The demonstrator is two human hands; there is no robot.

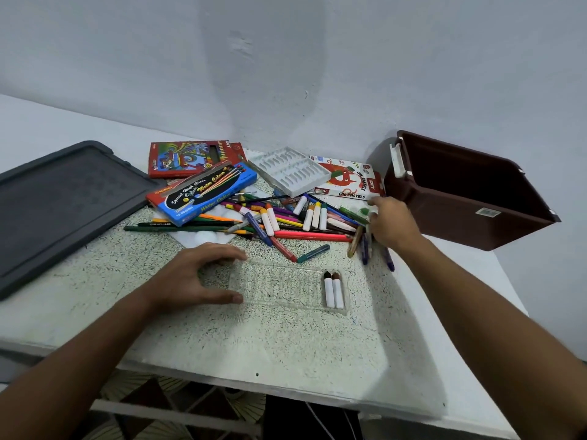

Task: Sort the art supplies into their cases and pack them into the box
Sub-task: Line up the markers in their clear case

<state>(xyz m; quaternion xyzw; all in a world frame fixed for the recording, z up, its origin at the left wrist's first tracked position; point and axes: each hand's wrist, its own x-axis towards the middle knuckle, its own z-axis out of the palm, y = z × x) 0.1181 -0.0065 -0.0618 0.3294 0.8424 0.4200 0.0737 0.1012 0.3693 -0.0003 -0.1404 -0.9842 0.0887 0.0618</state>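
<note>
Sorting barely begun: clear tray [286,289] holds two pastels [333,292] at its right end; the loose pile [286,220] lies beyond it. Brown box [470,192] looks empty, white tray [290,171] too. Left hand [190,277] spread, steadying the tray's left end. Right hand [392,225] reaches into the pile; grip unclear.

Two bare forearms reach in over the speckled white stone table [286,338], no sleeves, watch, rings or bracelets visible; left hand [193,277] and right hand [392,225] are ungloved.
</note>
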